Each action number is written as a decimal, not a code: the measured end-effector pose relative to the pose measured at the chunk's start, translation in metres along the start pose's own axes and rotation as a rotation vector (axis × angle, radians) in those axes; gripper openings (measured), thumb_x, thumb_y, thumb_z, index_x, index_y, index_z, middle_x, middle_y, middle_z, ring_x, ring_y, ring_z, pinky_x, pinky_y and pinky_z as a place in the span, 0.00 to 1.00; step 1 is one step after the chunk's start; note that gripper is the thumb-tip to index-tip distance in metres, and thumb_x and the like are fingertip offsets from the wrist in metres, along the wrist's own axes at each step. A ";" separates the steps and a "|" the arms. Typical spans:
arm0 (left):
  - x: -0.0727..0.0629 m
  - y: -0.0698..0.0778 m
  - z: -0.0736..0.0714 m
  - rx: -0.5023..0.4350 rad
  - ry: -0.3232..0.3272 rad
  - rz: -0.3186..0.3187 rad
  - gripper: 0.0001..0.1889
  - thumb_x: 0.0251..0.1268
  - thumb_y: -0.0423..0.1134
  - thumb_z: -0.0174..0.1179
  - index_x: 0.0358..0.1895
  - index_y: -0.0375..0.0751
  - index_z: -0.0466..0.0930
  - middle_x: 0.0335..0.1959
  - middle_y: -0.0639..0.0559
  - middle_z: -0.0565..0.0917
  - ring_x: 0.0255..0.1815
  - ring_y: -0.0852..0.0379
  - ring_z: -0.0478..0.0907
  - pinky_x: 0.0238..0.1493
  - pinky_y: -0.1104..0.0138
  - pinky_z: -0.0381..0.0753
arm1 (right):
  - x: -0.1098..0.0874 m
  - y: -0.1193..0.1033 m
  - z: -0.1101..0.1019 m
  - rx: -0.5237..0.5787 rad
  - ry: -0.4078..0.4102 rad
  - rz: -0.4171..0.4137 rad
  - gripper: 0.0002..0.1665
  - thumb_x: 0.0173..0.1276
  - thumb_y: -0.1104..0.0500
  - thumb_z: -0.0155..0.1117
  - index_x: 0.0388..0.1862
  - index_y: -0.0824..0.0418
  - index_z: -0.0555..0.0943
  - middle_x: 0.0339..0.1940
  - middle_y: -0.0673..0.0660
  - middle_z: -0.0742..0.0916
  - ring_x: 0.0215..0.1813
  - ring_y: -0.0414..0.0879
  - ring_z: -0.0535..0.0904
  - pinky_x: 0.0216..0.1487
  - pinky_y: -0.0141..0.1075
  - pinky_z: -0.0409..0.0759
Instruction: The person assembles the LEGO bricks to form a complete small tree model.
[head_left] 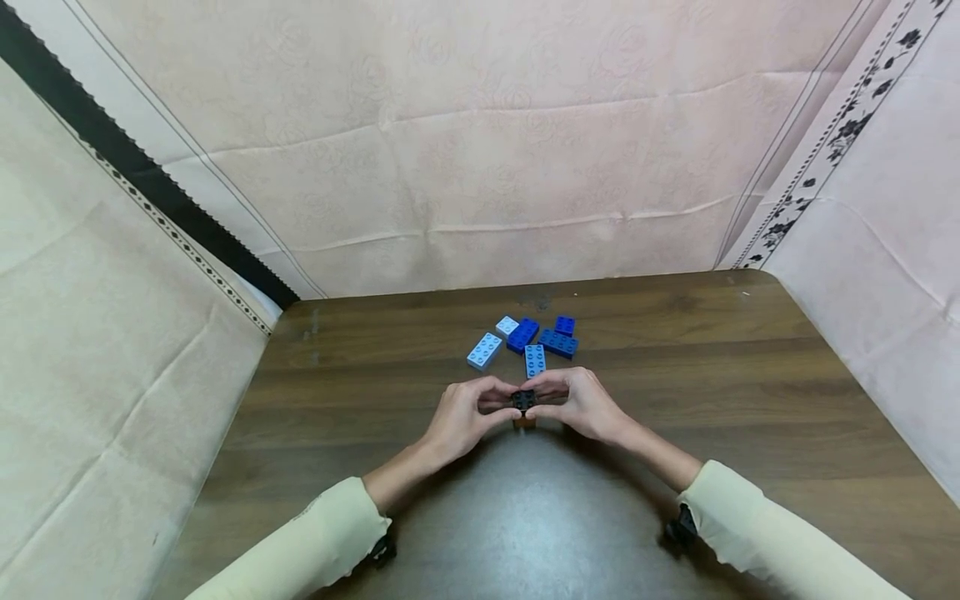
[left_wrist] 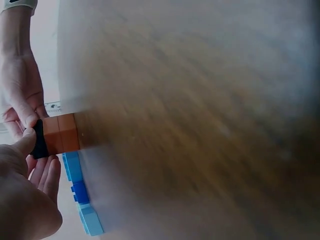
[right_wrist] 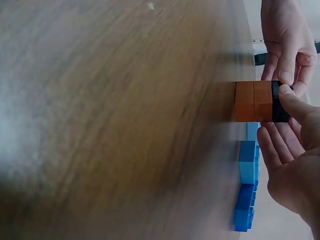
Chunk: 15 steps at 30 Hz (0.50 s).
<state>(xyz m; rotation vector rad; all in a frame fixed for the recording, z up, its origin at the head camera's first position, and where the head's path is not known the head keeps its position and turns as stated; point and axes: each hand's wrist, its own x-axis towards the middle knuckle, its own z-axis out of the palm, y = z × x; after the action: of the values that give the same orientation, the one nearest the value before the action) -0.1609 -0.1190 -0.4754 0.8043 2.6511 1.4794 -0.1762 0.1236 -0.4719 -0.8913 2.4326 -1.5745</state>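
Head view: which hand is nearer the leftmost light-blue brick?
Left. The left hand sits just below that brick; the right hand is farther off, below and right of it.

Black brick (head_left: 522,400) atop two orange bricks (right_wrist: 254,102)
Upright stack, the black brick pinched between fingertips (right_wrist: 286,76), the orange bricks directly below them.

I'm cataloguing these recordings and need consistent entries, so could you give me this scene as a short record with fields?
Left hand: pinches the black brick from its left side
Right hand: pinches the same brick from its right side
Under the black brick: an orange stack, two layers high
Blue bricks: six, lighter and darker shades, beyond the hands, studs up
Surface: wood-grain table
Backdrop: pale cloth past the table's far edge
Unclear: whether the black brick is fully pressed down
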 end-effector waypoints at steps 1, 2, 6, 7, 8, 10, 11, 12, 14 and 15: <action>0.000 -0.001 0.000 -0.009 0.000 -0.006 0.14 0.67 0.36 0.75 0.54 0.42 0.89 0.50 0.52 0.92 0.48 0.63 0.89 0.47 0.70 0.87 | 0.000 0.000 0.000 0.008 0.000 0.003 0.18 0.65 0.65 0.80 0.54 0.61 0.90 0.48 0.54 0.93 0.50 0.48 0.91 0.52 0.49 0.88; 0.000 -0.001 0.001 -0.017 0.000 -0.013 0.14 0.67 0.36 0.75 0.53 0.42 0.89 0.50 0.53 0.91 0.48 0.63 0.89 0.47 0.70 0.87 | 0.000 0.001 0.001 0.013 0.001 0.005 0.18 0.65 0.65 0.80 0.54 0.60 0.90 0.48 0.54 0.93 0.50 0.48 0.91 0.52 0.48 0.88; -0.001 -0.002 0.002 -0.031 0.000 -0.016 0.14 0.66 0.35 0.75 0.53 0.42 0.88 0.51 0.52 0.91 0.48 0.63 0.89 0.47 0.70 0.87 | -0.002 0.002 0.001 0.025 -0.004 0.010 0.17 0.66 0.65 0.80 0.53 0.59 0.90 0.47 0.52 0.93 0.50 0.48 0.91 0.52 0.45 0.89; -0.001 -0.002 0.002 -0.028 0.000 -0.014 0.14 0.66 0.35 0.75 0.53 0.42 0.88 0.51 0.52 0.91 0.48 0.62 0.89 0.48 0.70 0.87 | -0.002 0.002 0.001 0.027 -0.006 0.011 0.17 0.66 0.65 0.80 0.53 0.59 0.90 0.47 0.52 0.93 0.50 0.48 0.91 0.52 0.44 0.89; -0.002 -0.002 0.002 -0.024 0.001 -0.011 0.14 0.66 0.35 0.75 0.53 0.42 0.88 0.51 0.52 0.91 0.48 0.62 0.89 0.48 0.70 0.87 | -0.002 0.002 0.001 0.030 -0.007 0.013 0.17 0.66 0.66 0.80 0.53 0.58 0.90 0.47 0.51 0.93 0.50 0.48 0.91 0.52 0.43 0.89; -0.002 -0.002 0.002 -0.015 0.002 -0.005 0.14 0.66 0.35 0.75 0.53 0.42 0.88 0.50 0.52 0.91 0.49 0.62 0.89 0.48 0.70 0.87 | -0.002 0.002 0.001 0.032 -0.008 0.014 0.17 0.66 0.66 0.79 0.53 0.58 0.90 0.48 0.51 0.93 0.50 0.47 0.91 0.52 0.42 0.88; -0.002 -0.001 0.003 -0.012 0.002 -0.002 0.13 0.66 0.36 0.75 0.53 0.42 0.88 0.50 0.52 0.91 0.49 0.63 0.89 0.48 0.70 0.87 | -0.003 0.002 0.002 0.033 -0.008 0.012 0.16 0.66 0.66 0.79 0.53 0.58 0.90 0.48 0.52 0.93 0.50 0.47 0.91 0.52 0.42 0.88; -0.002 -0.001 0.003 -0.010 0.003 0.000 0.13 0.66 0.35 0.75 0.53 0.42 0.88 0.50 0.52 0.91 0.48 0.63 0.89 0.48 0.70 0.87 | -0.003 0.002 0.002 0.034 -0.008 0.011 0.16 0.66 0.66 0.79 0.53 0.58 0.90 0.48 0.52 0.93 0.50 0.47 0.91 0.52 0.42 0.88; -0.001 -0.001 0.003 -0.011 0.006 0.010 0.13 0.66 0.36 0.75 0.53 0.41 0.88 0.50 0.52 0.91 0.48 0.63 0.89 0.48 0.70 0.87 | -0.003 0.001 0.001 0.038 -0.008 0.014 0.17 0.66 0.66 0.79 0.53 0.59 0.90 0.48 0.52 0.93 0.50 0.48 0.91 0.53 0.42 0.88; -0.001 0.000 0.003 -0.012 0.007 0.014 0.13 0.66 0.36 0.75 0.53 0.41 0.88 0.50 0.52 0.91 0.48 0.63 0.89 0.48 0.69 0.87 | -0.003 0.001 0.001 0.042 -0.008 0.015 0.17 0.66 0.66 0.79 0.53 0.59 0.90 0.48 0.53 0.93 0.50 0.48 0.91 0.53 0.43 0.88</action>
<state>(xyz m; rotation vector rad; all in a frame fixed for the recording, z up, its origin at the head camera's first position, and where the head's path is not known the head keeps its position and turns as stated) -0.1592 -0.1173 -0.4775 0.8204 2.6442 1.5033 -0.1741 0.1246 -0.4743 -0.8684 2.3856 -1.6077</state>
